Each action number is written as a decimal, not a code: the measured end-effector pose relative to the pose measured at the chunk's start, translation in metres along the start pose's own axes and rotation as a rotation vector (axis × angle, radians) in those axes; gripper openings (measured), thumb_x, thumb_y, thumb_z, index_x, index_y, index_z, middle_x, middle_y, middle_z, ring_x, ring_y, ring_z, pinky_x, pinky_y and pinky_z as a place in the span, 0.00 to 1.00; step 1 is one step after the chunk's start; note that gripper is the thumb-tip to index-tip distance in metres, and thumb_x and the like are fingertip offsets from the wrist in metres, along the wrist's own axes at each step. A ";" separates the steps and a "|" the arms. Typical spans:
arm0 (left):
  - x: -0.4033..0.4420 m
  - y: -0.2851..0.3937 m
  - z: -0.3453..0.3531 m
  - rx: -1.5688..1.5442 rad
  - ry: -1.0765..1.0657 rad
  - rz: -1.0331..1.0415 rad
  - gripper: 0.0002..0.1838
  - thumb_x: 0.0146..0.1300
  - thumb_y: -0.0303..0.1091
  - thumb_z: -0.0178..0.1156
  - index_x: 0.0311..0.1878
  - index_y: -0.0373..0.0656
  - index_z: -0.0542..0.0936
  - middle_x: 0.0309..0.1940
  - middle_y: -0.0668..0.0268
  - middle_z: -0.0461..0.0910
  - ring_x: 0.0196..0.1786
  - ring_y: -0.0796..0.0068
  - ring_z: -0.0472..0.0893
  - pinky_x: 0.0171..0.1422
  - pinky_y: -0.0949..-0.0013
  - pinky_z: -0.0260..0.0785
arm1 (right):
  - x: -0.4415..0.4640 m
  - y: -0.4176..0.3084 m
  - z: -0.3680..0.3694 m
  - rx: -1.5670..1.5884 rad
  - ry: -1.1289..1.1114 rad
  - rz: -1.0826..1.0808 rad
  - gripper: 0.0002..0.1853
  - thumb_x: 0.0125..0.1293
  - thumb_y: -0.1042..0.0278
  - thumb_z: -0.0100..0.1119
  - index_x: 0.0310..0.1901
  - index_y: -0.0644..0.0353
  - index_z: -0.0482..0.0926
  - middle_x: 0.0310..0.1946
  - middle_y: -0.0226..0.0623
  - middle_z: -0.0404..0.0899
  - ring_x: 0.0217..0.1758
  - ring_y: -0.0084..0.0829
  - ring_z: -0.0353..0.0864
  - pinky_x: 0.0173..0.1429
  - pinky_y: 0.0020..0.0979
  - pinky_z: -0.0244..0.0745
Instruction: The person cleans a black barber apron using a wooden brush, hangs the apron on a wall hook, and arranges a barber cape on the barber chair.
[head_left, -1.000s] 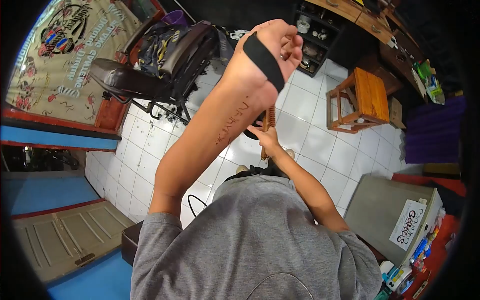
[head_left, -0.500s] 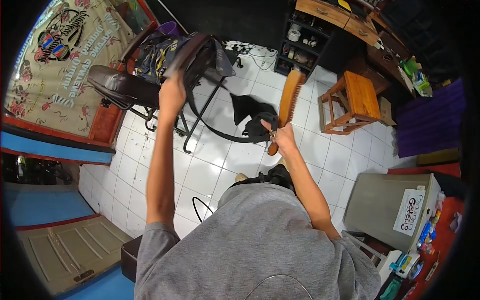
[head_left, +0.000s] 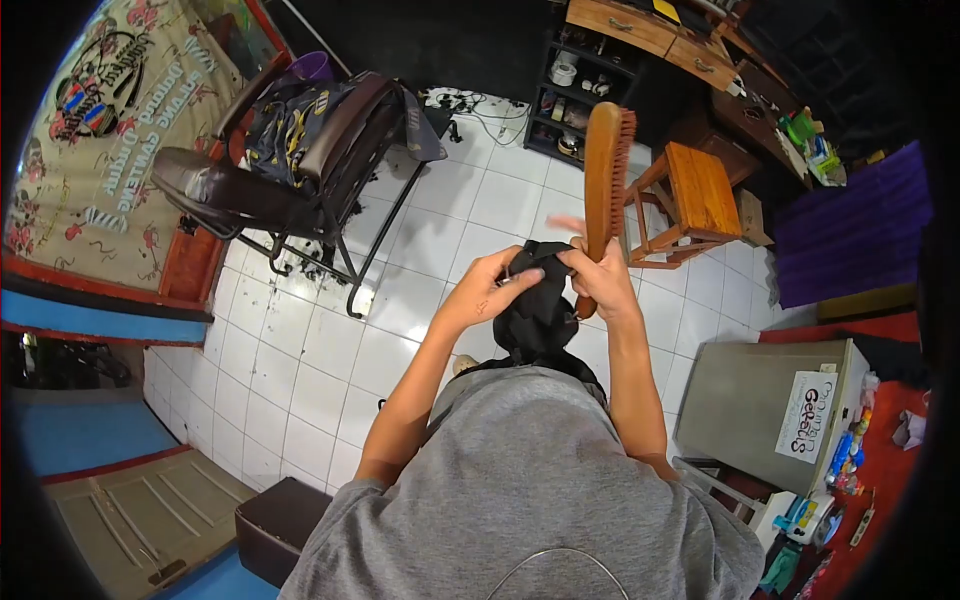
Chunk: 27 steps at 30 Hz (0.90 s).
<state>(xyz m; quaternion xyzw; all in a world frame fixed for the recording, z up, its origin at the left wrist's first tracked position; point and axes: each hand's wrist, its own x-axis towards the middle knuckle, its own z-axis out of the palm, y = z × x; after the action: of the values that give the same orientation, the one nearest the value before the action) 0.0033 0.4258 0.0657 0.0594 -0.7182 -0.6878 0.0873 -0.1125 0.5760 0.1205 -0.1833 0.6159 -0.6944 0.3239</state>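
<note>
My right hand (head_left: 608,285) is wrapped round the handle of a wooden brush (head_left: 602,165) with reddish-brown bristles, held upright. Its thumb side also presses on a black fabric piece with a strap (head_left: 540,310), which hangs in front of my waist. From the other side, my left hand (head_left: 485,292) grips the top of that same fabric between thumb and fingers. Whether the black piece is a bag or an apron, I cannot tell. Part of it is hidden behind my fingers.
A dark barber chair (head_left: 330,150) with a patterned cloth (head_left: 285,130) stands ahead on the left, hair clippings beneath it. To the right are a wooden stool (head_left: 705,195) and a grey cabinet (head_left: 745,400). A brown padded box (head_left: 285,530) sits at lower left.
My left hand has left the chair back and come to the black fabric in front of me. The brush has moved slightly right and turned more upright in my right hand.
</note>
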 end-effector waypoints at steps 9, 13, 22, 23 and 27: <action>0.060 0.049 0.002 0.170 0.048 0.091 0.06 0.67 0.29 0.51 0.36 0.36 0.73 0.21 0.75 0.66 0.27 0.86 0.63 0.30 0.77 0.60 | 0.014 0.003 -0.066 0.019 -0.160 0.048 0.20 0.61 0.67 0.64 0.52 0.62 0.72 0.31 0.25 0.73 0.17 0.10 0.61 0.18 0.18 0.54; 0.088 0.082 -0.001 -0.206 0.083 0.091 0.07 0.70 0.34 0.50 0.42 0.41 0.73 0.30 0.75 0.70 0.33 0.88 0.66 0.39 0.80 0.59 | 0.026 0.021 -0.086 -0.324 -0.267 -0.001 0.23 0.57 0.62 0.67 0.52 0.62 0.74 0.31 0.25 0.73 0.22 0.15 0.67 0.24 0.20 0.62; 0.127 0.114 -0.038 0.374 -0.200 -0.275 0.24 0.52 0.21 0.52 0.56 0.39 0.72 0.35 0.71 0.74 0.38 0.79 0.71 0.46 0.75 0.65 | 0.076 0.006 -0.134 0.084 0.165 -0.136 0.10 0.65 0.65 0.59 0.43 0.59 0.73 0.23 0.20 0.65 0.17 0.11 0.58 0.20 0.19 0.53; 0.130 0.110 -0.041 0.475 -0.354 -0.278 0.25 0.52 0.22 0.54 0.57 0.39 0.71 0.37 0.69 0.76 0.40 0.78 0.72 0.47 0.74 0.66 | 0.082 -0.006 -0.144 0.075 0.099 -0.173 0.09 0.65 0.65 0.59 0.42 0.59 0.74 0.23 0.19 0.65 0.17 0.11 0.58 0.19 0.18 0.52; 0.155 0.099 0.020 0.436 -0.485 -0.277 0.30 0.52 0.33 0.69 0.58 0.41 0.70 0.42 0.64 0.78 0.47 0.78 0.74 0.54 0.72 0.68 | 0.084 -0.059 -0.147 0.269 -0.106 -0.071 0.07 0.64 0.67 0.59 0.39 0.59 0.75 0.22 0.19 0.66 0.16 0.10 0.57 0.19 0.16 0.50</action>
<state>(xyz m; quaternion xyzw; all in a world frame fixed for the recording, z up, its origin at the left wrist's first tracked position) -0.1486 0.4183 0.1707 0.0084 -0.8329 -0.5179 -0.1949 -0.2827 0.6300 0.1406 -0.1964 0.4925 -0.7708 0.3531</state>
